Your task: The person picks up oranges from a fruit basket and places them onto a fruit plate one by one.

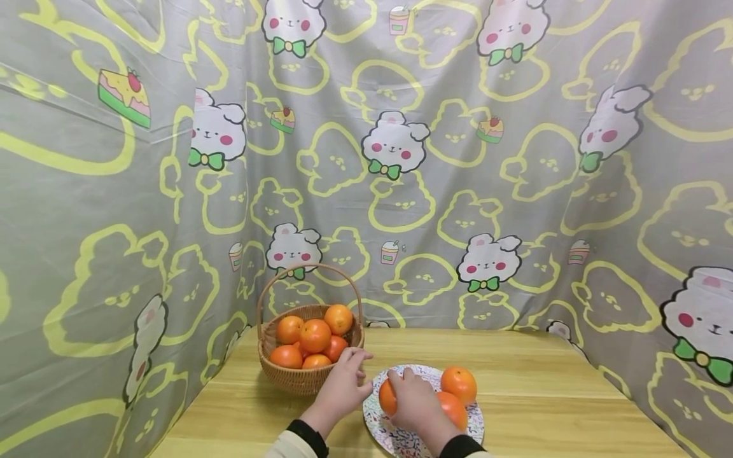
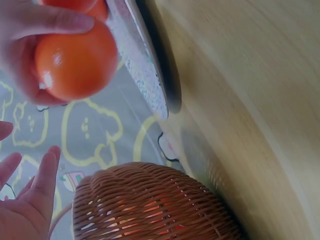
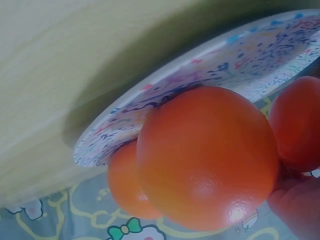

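My right hand (image 1: 418, 402) grips an orange (image 1: 387, 398) over the left part of a round, speckled plate (image 1: 375, 423). In the left wrist view, thumb and fingers wrap this orange (image 2: 75, 67) from two sides. Beside the hand, two more oranges sit on the plate: one at the back right (image 1: 459, 385), the other in front of it (image 1: 455, 413), partly hidden by the hand. My left hand (image 1: 343, 385) hovers between plate and basket, its fingers spread and holding nothing. The woven basket (image 1: 294, 378) is just left of it.
Several oranges (image 1: 315, 336) are heaped in the basket, whose tall arched handle (image 1: 309, 267) rises above them. Basket and plate stand on a wooden table (image 1: 532, 394). A patterned grey curtain (image 1: 446, 191) encloses the back and both sides.
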### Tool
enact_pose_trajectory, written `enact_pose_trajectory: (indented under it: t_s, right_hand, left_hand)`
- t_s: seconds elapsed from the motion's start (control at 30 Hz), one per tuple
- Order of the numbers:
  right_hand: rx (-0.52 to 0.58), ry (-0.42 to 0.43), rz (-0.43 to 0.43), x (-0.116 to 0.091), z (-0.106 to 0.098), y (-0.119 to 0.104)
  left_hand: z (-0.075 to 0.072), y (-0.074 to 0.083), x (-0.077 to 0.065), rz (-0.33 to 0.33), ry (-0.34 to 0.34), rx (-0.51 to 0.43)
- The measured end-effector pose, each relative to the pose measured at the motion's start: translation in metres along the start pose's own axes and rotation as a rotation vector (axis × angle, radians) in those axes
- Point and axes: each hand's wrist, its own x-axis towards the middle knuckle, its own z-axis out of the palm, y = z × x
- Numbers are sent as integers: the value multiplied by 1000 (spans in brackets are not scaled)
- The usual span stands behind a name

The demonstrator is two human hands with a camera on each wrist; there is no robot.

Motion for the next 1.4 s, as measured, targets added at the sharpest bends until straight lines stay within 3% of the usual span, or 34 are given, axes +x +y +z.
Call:
enact_pose_trajectory:
  t_s: [0.2,0.47,0.67,1.17,1.4]
  right_hand:
    - [-84,-9,-11,-1,4,4]
    - [-96,-29,11,-3,6,5]
    - [-93,-37,19,-5,4,4]
    - [-51,5,26,-6,-4,2]
    - [-31,-33,37,-3,-13,5]
  left_hand:
    - [-1,0,2,-4,6,1]
    - [-6,2,4,-33,-6,-15]
    - [-9,-2,6,-24,31,17]
    - [-25,-22,22,-94,133,57]
    - [-33,-33,32,-143,190,153]
